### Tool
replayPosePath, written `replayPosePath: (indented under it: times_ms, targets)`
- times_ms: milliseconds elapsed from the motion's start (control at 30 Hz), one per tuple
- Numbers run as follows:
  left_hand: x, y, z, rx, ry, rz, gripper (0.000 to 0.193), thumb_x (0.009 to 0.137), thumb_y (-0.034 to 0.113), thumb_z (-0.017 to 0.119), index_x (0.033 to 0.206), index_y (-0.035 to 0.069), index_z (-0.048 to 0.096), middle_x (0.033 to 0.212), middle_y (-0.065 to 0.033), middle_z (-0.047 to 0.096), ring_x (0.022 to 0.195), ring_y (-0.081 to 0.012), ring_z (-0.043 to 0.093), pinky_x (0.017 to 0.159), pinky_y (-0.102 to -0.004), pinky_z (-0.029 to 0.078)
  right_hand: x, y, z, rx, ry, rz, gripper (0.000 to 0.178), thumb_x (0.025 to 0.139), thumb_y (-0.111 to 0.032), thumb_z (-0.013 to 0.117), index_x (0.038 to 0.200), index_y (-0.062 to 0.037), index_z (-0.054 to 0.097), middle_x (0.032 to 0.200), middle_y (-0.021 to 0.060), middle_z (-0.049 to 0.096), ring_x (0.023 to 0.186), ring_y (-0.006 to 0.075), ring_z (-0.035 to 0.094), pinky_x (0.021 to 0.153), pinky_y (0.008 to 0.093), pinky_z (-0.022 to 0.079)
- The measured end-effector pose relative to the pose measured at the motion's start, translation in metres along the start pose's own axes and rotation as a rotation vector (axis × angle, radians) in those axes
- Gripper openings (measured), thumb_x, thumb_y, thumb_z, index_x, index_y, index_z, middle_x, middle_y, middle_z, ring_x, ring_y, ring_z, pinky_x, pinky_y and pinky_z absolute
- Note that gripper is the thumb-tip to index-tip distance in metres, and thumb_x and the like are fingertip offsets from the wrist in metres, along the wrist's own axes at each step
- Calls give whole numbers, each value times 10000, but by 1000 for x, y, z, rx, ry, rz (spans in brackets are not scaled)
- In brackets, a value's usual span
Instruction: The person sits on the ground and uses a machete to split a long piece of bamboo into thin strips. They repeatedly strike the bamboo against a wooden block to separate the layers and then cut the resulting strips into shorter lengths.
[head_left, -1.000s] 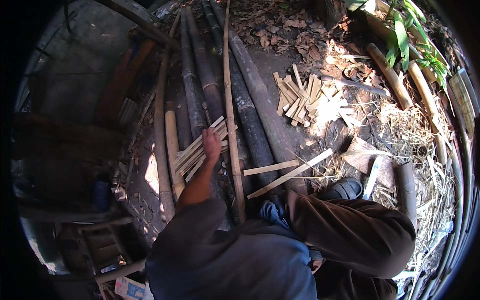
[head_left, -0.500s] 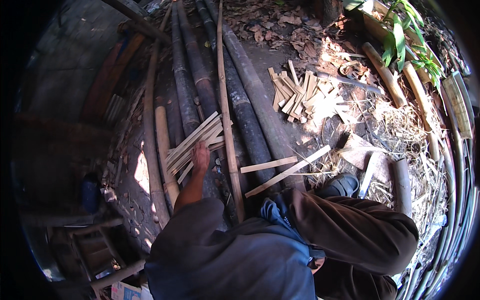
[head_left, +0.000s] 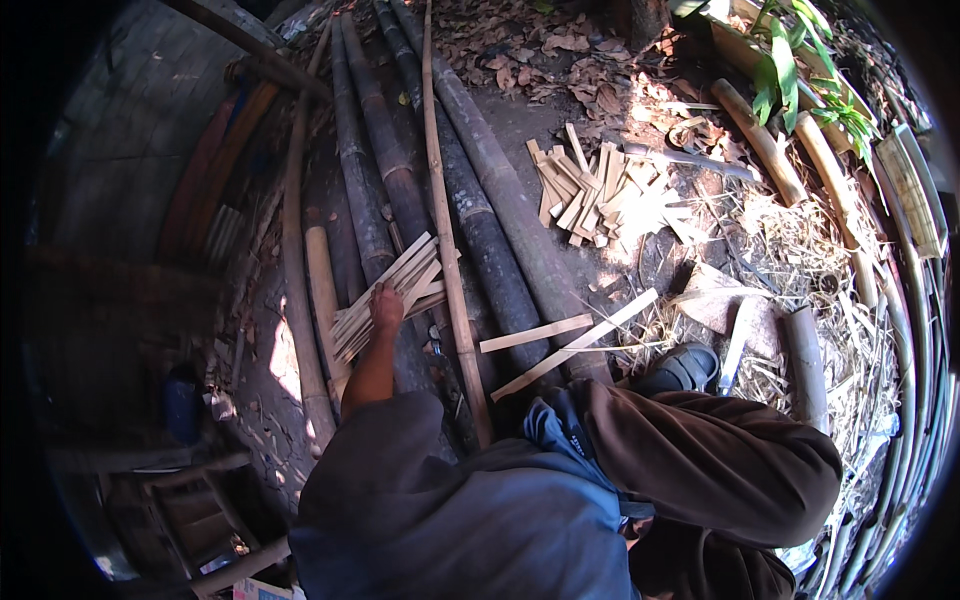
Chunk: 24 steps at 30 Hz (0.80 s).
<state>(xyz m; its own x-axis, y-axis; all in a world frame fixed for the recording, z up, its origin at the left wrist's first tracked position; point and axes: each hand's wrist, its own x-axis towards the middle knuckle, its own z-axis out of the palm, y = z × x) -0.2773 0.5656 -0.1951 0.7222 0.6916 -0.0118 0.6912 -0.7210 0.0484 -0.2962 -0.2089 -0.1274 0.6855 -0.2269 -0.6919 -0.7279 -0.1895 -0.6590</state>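
Since long dark bamboo poles (head_left: 365, 215) lie side by side, they probably serve as a rest; mostly left of a thinner pole (head_left: 446, 220), pale strips (head_left: 410, 265) slant across them, bunched. Over these the left hand (head_left: 386, 306) reaches, back upward; whether its fingers clamp any, I cannot tell.

This is an outdoor work yard, shown by soil (head_left: 512, 115), fallen leaves (head_left: 560, 50), plants (head_left: 785, 75), poles (head_left: 480, 215) and strips (head_left: 408, 264).
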Motion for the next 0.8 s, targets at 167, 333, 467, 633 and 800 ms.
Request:
replayPosePath:
  times_ms: [167,333,467,633,800]
  targets:
    - [14,25,-11,-108,157,294,370,804,207,699,1123,36,625,1053,-212,589,1074,-400,545,945,-521,425,-15,15,-13,47,57,-6,392,964,-296,566,1242,-19,574,1140,155,628,1034,297,607,896,382,499]
    - [13,-8,-30,-142,435,356,350,850,225,682,1072,-42,637,915,-245,548,919,-420,526,826,-510,422,-24,-7,-14,-65,62,-91,396,963,-297,564,1244,-19,571,1149,161,623,1055,316,602,908,392,495]
    - [44,139,-73,-315,396,514,358,899,164,638,1194,-36,608,1046,-262,600,1001,-425,575,891,-480,445,-21,-36,-45,-155,117,-237,399,961,-298,564,1246,-19,569,1157,166,619,1072,330,598,917,400,493]
    - [-3,412,-79,-369,-41,1118,315,857,72,638,1167,17,639,1061,-164,660,935,-359,623,831,-442,455,13,-91,-65,-341,336,-666,403,959,-299,562,1249,-19,567,1166,172,613,1093,349,592,928,410,489]
    - [-205,613,-68,-325,-413,1912,304,870,96,651,1154,8,586,958,-179,645,911,-345,629,849,-452,460,46,-124,-57,-845,594,-1036,520,926,-317,601,1360,-64,466,1261,142,549,1208,298,509,1094,427,364]
